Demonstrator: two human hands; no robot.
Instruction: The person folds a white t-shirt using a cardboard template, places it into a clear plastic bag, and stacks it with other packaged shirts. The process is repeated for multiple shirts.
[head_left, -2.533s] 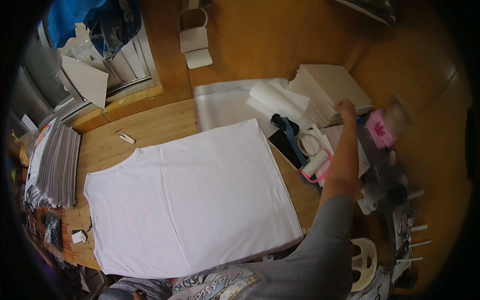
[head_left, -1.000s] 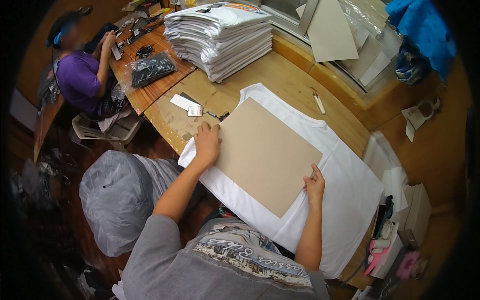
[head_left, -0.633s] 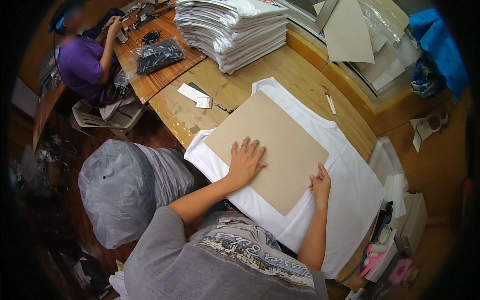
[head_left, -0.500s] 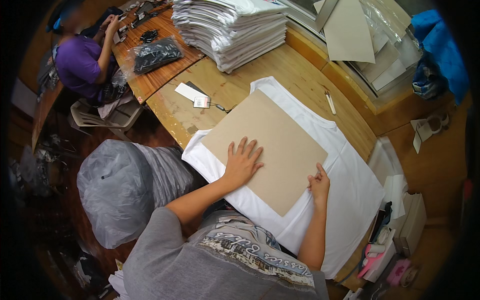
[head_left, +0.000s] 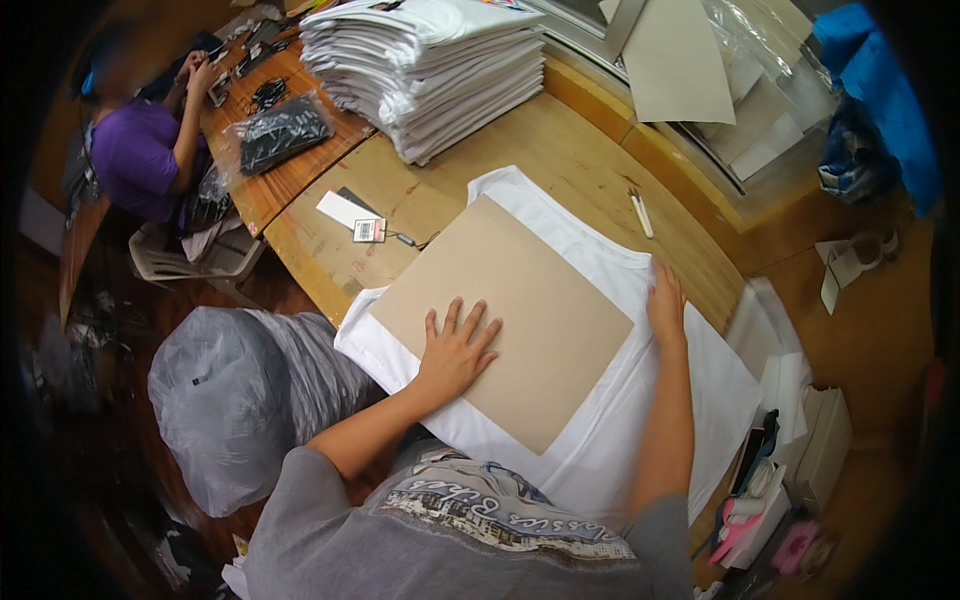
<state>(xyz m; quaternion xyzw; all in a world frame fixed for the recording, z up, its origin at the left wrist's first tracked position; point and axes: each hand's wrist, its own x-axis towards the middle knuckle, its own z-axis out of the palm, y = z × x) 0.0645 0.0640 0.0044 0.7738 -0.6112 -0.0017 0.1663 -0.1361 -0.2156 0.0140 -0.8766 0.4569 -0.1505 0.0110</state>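
A white shirt (head_left: 610, 400) lies spread on the wooden table, with a flat square of brown cardboard (head_left: 530, 310) on top of it. My left hand (head_left: 455, 352) rests flat on the cardboard's near left part, fingers spread. Beyond the cardboard's right edge, my right hand (head_left: 667, 302) is at the shirt's far right edge, its fingers curled on the cloth there. White cloth shows around the cardboard on every side.
A tall stack of folded white shirts (head_left: 425, 85) stands at the back. Hang tags (head_left: 350, 212) and a white pen-like tool (head_left: 641, 215) lie on the table (head_left: 500, 135). A big grey plastic-wrapped bundle (head_left: 225, 400) stands at left. A person in purple (head_left: 148, 155) sits at the far left.
My right hand has moved from the cardboard's right corner up to the shirt's far right edge. The left hand stays flat on the cardboard. The whole view has shifted slightly.
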